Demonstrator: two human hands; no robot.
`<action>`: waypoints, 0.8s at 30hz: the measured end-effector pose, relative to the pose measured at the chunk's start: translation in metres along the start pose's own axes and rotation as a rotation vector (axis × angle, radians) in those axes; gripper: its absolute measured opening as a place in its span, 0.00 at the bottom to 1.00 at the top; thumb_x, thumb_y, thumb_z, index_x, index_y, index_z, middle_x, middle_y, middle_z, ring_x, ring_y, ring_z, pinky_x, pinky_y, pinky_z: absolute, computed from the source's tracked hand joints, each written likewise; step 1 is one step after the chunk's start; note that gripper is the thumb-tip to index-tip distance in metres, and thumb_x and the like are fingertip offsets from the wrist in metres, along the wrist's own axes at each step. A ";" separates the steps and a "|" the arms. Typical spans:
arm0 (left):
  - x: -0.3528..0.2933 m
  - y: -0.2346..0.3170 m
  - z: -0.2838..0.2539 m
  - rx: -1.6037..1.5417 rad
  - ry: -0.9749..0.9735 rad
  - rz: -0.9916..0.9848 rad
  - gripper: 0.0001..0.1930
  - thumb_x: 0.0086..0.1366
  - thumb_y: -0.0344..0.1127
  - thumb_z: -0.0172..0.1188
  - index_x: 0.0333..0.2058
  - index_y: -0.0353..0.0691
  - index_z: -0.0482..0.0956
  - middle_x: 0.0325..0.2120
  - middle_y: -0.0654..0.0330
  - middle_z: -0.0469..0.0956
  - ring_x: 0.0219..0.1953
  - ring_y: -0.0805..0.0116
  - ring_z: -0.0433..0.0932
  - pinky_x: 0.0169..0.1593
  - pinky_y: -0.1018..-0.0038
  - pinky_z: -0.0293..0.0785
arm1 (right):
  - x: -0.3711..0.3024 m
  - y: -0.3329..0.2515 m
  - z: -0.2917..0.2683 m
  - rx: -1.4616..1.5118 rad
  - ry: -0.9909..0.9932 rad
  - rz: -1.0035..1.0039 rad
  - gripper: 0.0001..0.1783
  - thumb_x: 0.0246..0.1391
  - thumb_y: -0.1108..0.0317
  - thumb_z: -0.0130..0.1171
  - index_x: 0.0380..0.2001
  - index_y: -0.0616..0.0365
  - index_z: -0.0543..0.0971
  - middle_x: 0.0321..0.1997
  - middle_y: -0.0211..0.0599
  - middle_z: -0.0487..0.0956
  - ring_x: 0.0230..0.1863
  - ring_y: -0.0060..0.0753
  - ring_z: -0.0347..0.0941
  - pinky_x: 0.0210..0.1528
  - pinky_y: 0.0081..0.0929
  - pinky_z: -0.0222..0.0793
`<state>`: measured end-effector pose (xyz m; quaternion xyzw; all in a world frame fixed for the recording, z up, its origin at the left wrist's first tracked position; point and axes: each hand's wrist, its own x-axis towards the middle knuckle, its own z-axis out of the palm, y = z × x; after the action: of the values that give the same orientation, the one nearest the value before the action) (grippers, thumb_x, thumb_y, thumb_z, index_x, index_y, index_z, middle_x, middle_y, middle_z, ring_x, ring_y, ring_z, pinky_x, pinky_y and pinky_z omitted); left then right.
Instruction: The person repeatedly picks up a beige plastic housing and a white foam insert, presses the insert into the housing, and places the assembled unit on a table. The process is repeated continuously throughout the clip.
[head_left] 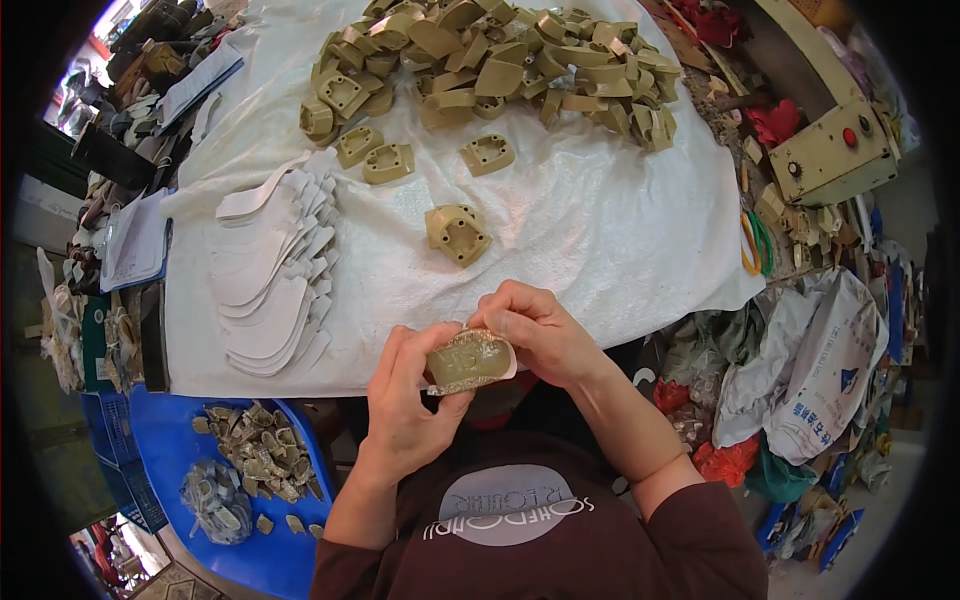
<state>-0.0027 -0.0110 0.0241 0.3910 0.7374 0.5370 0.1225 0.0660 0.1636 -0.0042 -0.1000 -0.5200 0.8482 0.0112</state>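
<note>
Just in front of my chest, over the table's near edge, I hold an olive shoe heel (pixel 468 362) with a speckled, glittery rim and a strip of white showing at its right end. My left hand (pixel 408 400) grips it from the left, thumb below and fingers above. The fingertips of my right hand (pixel 530 328) pinch together at its upper right edge; exactly what they pinch is hidden. A loose tan heel (pixel 458 236) with small holes lies on the white sheet just beyond my hands.
A big pile of tan heels (pixel 500 75) covers the table's far side. Overlapping curved white pieces (pixel 270 290) lie at left on the white sheet (pixel 600 260). A blue tub (pixel 230 560) at lower left holds glittery pieces (pixel 265 450) and a plastic bag. A control box (pixel 835 150) stands right.
</note>
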 end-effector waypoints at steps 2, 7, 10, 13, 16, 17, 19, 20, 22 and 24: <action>0.003 0.003 0.001 0.062 0.009 0.044 0.29 0.41 0.18 0.66 0.46 0.35 0.71 0.32 0.59 0.69 0.32 0.70 0.72 0.32 0.78 0.71 | -0.001 -0.002 -0.002 -0.176 -0.021 -0.073 0.10 0.57 0.66 0.55 0.35 0.64 0.76 0.26 0.27 0.73 0.28 0.15 0.66 0.30 0.16 0.63; 0.004 0.002 0.009 0.172 0.090 0.075 0.29 0.38 0.22 0.69 0.43 0.36 0.71 0.28 0.60 0.71 0.26 0.72 0.71 0.28 0.80 0.69 | -0.010 -0.009 0.009 -0.640 0.109 -0.223 0.09 0.61 0.68 0.51 0.34 0.62 0.77 0.31 0.27 0.77 0.31 0.16 0.69 0.34 0.15 0.65; 0.002 -0.007 0.018 0.104 0.114 0.094 0.26 0.39 0.26 0.71 0.39 0.34 0.70 0.25 0.59 0.73 0.22 0.72 0.72 0.27 0.80 0.69 | -0.007 -0.006 0.003 -0.273 0.095 -0.048 0.10 0.62 0.68 0.49 0.37 0.63 0.77 0.32 0.28 0.77 0.32 0.17 0.70 0.35 0.16 0.66; 0.007 -0.008 0.023 0.152 0.268 0.194 0.26 0.37 0.30 0.73 0.35 0.33 0.70 0.20 0.59 0.72 0.17 0.64 0.74 0.22 0.72 0.72 | -0.009 -0.005 0.007 0.015 0.051 -0.101 0.10 0.63 0.69 0.47 0.37 0.64 0.77 0.30 0.27 0.78 0.31 0.17 0.71 0.34 0.18 0.67; 0.005 -0.004 0.035 0.322 0.352 0.231 0.25 0.37 0.32 0.73 0.34 0.33 0.70 0.19 0.58 0.71 0.18 0.61 0.74 0.22 0.71 0.71 | -0.012 -0.002 0.010 -0.165 0.110 -0.152 0.11 0.63 0.70 0.46 0.39 0.64 0.76 0.33 0.28 0.79 0.32 0.18 0.72 0.35 0.19 0.68; 0.005 -0.004 0.039 0.354 0.372 0.230 0.25 0.37 0.33 0.73 0.34 0.33 0.70 0.19 0.57 0.71 0.17 0.60 0.74 0.21 0.71 0.71 | -0.012 0.000 0.013 -0.283 0.161 -0.199 0.11 0.63 0.69 0.46 0.40 0.64 0.76 0.34 0.30 0.78 0.33 0.19 0.71 0.36 0.19 0.68; 0.005 -0.004 0.045 0.423 0.409 0.229 0.25 0.37 0.33 0.73 0.33 0.33 0.70 0.19 0.57 0.71 0.17 0.58 0.74 0.21 0.71 0.70 | -0.013 0.005 0.021 -0.515 0.262 -0.298 0.13 0.63 0.66 0.47 0.41 0.63 0.76 0.38 0.32 0.77 0.36 0.22 0.71 0.38 0.20 0.68; 0.005 -0.004 0.045 0.448 0.394 0.224 0.25 0.37 0.33 0.74 0.33 0.33 0.70 0.20 0.56 0.72 0.18 0.59 0.75 0.22 0.71 0.71 | -0.013 0.008 0.023 -0.517 0.306 -0.288 0.13 0.64 0.66 0.46 0.41 0.63 0.76 0.38 0.32 0.77 0.37 0.23 0.71 0.39 0.20 0.67; 0.005 -0.006 0.044 0.494 0.362 0.210 0.27 0.38 0.34 0.75 0.33 0.34 0.68 0.21 0.55 0.74 0.20 0.59 0.77 0.25 0.72 0.73 | -0.011 0.017 0.016 -0.290 0.275 -0.181 0.13 0.64 0.66 0.46 0.43 0.63 0.75 0.39 0.31 0.76 0.38 0.21 0.70 0.40 0.19 0.67; 0.006 -0.009 0.042 0.483 0.389 0.207 0.27 0.37 0.34 0.75 0.33 0.34 0.68 0.21 0.55 0.73 0.20 0.58 0.77 0.25 0.71 0.73 | -0.010 0.020 0.014 -0.058 0.212 -0.095 0.13 0.63 0.67 0.46 0.46 0.63 0.73 0.39 0.32 0.76 0.38 0.21 0.70 0.41 0.19 0.67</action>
<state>0.0147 0.0212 0.0007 0.3717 0.8094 0.4209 -0.1720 0.0752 0.1407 -0.0139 -0.1649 -0.5444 0.8160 0.1034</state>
